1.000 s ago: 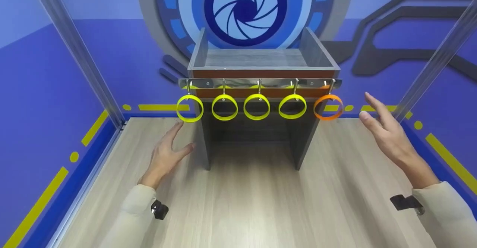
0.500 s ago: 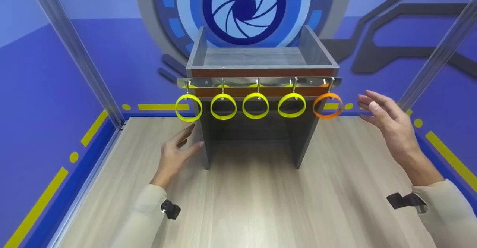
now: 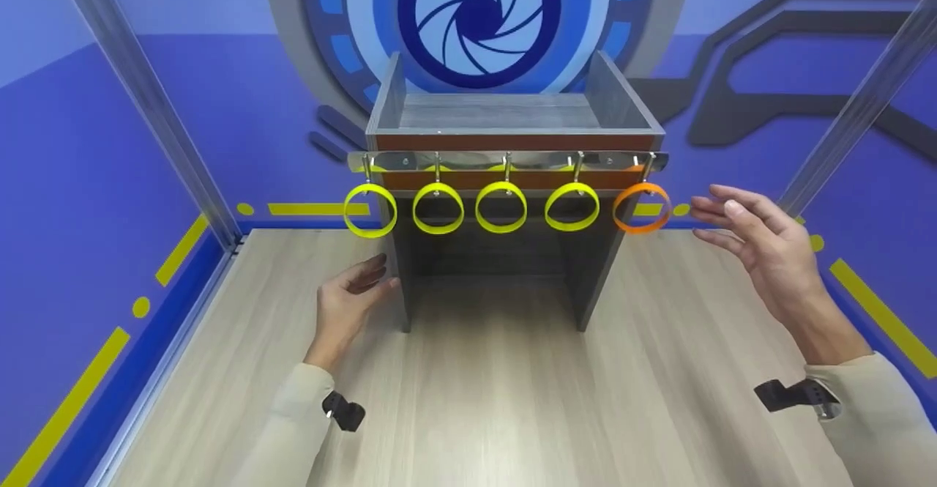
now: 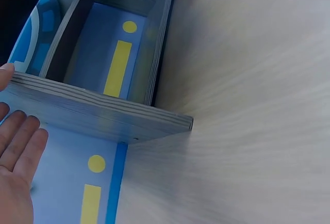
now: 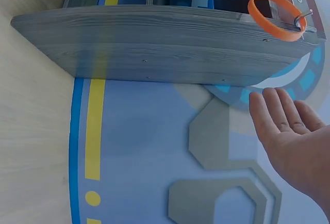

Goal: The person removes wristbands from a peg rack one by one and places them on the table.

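Note:
Several yellow rings and one orange ring hang from hooks on a metal rail across the front of a grey wooden stand. In the head view my left hand is beside the stand's left side panel, below the leftmost yellow ring, fingers relaxed and holding nothing. To the right of the orange ring my right hand hovers with its fingers extended and a gap to the ring. The right wrist view shows the same hand with palm up, below the orange ring.
A pale wood-grain tabletop lies under the stand. Blue printed walls with metal corner posts enclose it at the back and sides. An open tray section forms the stand's top.
My left hand has moved right, close to the stand's side panel, and its fingers have drawn nearer together. My right hand has turned and shifted slightly left toward the orange ring.

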Demonstrator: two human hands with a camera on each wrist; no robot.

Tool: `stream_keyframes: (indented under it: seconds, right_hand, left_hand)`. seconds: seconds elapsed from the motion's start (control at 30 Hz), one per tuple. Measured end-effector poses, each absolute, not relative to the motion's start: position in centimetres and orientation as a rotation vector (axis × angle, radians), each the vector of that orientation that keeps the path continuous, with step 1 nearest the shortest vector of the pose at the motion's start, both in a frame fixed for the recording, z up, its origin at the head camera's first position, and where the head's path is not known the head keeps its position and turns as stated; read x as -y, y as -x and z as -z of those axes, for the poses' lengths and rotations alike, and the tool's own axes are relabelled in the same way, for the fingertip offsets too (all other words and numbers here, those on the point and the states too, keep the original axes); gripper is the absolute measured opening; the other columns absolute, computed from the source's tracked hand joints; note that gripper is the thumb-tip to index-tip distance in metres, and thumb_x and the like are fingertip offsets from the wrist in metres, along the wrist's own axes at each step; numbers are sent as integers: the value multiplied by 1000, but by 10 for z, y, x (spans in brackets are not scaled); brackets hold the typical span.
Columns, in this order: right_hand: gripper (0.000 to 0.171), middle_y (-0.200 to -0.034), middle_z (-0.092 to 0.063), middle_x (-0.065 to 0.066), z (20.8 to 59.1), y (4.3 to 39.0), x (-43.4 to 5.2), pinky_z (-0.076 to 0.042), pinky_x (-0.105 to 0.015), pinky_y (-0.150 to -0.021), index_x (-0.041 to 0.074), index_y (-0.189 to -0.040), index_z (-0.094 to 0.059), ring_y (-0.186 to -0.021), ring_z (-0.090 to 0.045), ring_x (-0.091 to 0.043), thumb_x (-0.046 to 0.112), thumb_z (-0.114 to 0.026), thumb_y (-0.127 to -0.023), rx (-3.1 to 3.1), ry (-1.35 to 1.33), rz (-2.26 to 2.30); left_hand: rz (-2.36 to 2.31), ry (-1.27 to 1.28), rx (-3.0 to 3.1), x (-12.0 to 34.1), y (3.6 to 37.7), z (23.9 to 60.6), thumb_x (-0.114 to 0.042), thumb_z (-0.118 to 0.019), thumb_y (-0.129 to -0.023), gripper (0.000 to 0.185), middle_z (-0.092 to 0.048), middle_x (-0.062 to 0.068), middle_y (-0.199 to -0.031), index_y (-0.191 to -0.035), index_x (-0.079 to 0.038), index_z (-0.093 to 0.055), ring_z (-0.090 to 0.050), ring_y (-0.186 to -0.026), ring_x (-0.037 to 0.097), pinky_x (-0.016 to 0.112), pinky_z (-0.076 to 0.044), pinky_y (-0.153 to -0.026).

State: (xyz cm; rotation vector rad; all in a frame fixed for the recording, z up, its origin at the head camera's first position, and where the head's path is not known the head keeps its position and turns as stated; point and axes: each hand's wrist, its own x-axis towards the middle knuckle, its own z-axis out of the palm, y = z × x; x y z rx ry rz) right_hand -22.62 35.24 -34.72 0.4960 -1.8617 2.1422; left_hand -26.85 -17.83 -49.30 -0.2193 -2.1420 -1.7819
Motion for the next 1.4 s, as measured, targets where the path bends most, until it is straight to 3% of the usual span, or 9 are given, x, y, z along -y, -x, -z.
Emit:
stream_keyframes:
  seconds: [0.2,0.47,1.0,1.4]
  right_hand:
    - [35,-130,-70,-23,348,231,-353,-57,-40,-99,-16,-141,-52,-118,-70,-31,1,-51,-111,1816,-480,-2277]
    - [31,-126,-73,-18,350,239,-350,-55,-41,-102,-12,-136,-60,-115,-72,-28,-2,-57,-108,1804,-450,-2345]
    - [32,-124,-73,-15,350,246,-337,-56,-40,-99,-13,-135,-62,-112,-73,-26,-3,-63,-104,1862,-444,-2326]
    - [31,-126,-74,-16,348,248,-328,-56,-38,-100,-11,-134,-64,-115,-72,-26,-2,-65,-104,1942,-465,-2278]
  left_hand:
    - [1827,183,2125,175,270,497,-7,-90,-85,41,-76,13,-123,-124,0,-77,-73,-114,31,25,-60,-91]
    - [1790,75,2157,163,271,503,-10,-91,-85,39,-78,16,-116,-119,3,-78,-76,-105,30,23,-61,-85]
    - [1617,-21,2078,147,268,513,-16,-95,-81,31,-80,10,-101,-104,-1,-82,-78,-92,26,18,-60,-75]
    - [1555,32,2034,145,269,517,-7,-93,-82,20,-80,8,-94,-98,-1,-82,-79,-85,23,19,-61,-73]
